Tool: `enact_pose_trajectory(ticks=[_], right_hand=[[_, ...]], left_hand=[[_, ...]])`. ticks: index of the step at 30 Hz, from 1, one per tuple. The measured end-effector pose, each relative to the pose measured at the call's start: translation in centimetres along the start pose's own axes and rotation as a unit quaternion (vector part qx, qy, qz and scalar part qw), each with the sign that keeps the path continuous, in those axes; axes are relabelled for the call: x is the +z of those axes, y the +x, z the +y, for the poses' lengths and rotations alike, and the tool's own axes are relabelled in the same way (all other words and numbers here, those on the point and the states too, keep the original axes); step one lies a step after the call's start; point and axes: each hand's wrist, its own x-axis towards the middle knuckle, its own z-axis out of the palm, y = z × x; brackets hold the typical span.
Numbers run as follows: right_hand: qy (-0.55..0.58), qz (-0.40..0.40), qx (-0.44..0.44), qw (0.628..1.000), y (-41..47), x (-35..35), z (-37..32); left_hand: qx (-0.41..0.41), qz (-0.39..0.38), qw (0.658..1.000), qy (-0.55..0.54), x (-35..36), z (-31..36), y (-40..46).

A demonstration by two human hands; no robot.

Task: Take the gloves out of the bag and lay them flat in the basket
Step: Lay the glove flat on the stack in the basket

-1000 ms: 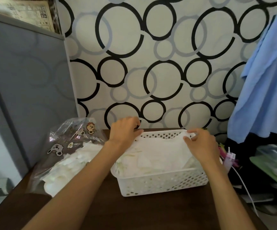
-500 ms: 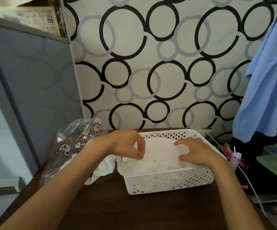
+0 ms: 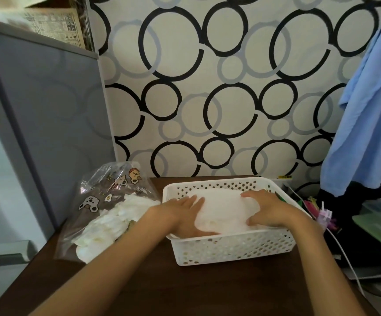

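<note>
Dark wooden table [image 3: 219, 290] against circle-patterned wall [image 3: 207, 87]

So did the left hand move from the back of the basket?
Yes. The left hand came toward the basket's near wall, pressing flat on the gloves.

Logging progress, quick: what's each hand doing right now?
Left hand: open, pressing the gloves flat.
Right hand: open, pressing the gloves too.
</note>
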Motion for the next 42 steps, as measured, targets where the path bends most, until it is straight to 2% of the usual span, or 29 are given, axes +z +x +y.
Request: enact_pose_trajectory(ticks=[4, 6, 8, 11, 13, 15, 18, 22, 24, 27, 29, 31, 34, 37, 42], right_hand=[[0.011, -0.018, 0.026, 0.999, 0.2, 0.4, 0.2], [0.021, -0.008, 0.018, 1.0, 0.1, 0.4, 0.1], [0.053, 0.02, 0.002, 0.998, -0.2, 0.0, -0.1], [0.081, 0.105, -0.042, 0.99, -0.9, -0.8, -0.4], [0.082, 0.166, -0.076, 0.98, -1.3, -1.1, -1.2], [0.089, 0.19, -0.101, 0.973, -1.8, -1.1, -2.4], [0.091, 0.19, -0.148, 0.966, -2.3, -0.3, -4.9], [0.067, 0.184, -0.202, 0.96, -3.4, 1.6, -9.4], [0.049, 0.19, -0.208, 0.958, -3.8, 2.9, -11.3], [0.025, 0.2, -0.227, 0.953, -4.3, 5.2, -14.8], [0.0, 0.187, -0.237, 0.953, -4.7, 6.9, -17.1], [-0.028, 0.172, -0.242, 0.954, -4.9, 8.9, -19.0], [-0.085, 0.134, -0.232, 0.96, -4.6, 11.6, -21.0], [-0.108, 0.084, -0.188, 0.973, -3.5, 13.5, -22.4], [-0.011, 0.113, -0.178, 0.978, -2.2, 13.5, -22.6]], left_hand=[[-0.009, -0.027, 0.999, 0.026, 0.3, -0.1, 1.1], [-0.014, -0.041, 0.999, 0.009, -0.2, 0.0, 1.0], [-0.01, -0.016, 0.999, -0.038, -0.9, 0.0, 0.2], [0.032, 0.134, 0.977, -0.164, -1.5, -1.0, -2.2], [0.052, 0.271, 0.93, -0.242, -1.1, -3.2, -4.2], [0.029, 0.328, 0.901, -0.281, -0.1, -6.1, -6.1], [-0.043, 0.322, 0.899, -0.293, 1.6, -10.3, -9.0], [-0.111, 0.255, 0.93, -0.242, 2.6, -13.3, -10.9], [-0.116, 0.23, 0.939, -0.228, 2.9, -14.1, -10.7], [-0.074, 0.183, 0.942, -0.272, 3.8, -15.3, -10.8], [-0.055, 0.133, 0.947, -0.287, 4.2, -15.8, -11.1], [-0.064, 0.115, 0.952, -0.276, 4.7, -16.4, -11.2], [-0.092, 0.148, 0.951, -0.256, 5.2, -16.9, -10.9], [-0.08, 0.195, 0.931, -0.298, 5.4, -17.6, -11.0], [-0.081, 0.31, 0.881, -0.347, 4.6, -17.6, -11.9]])
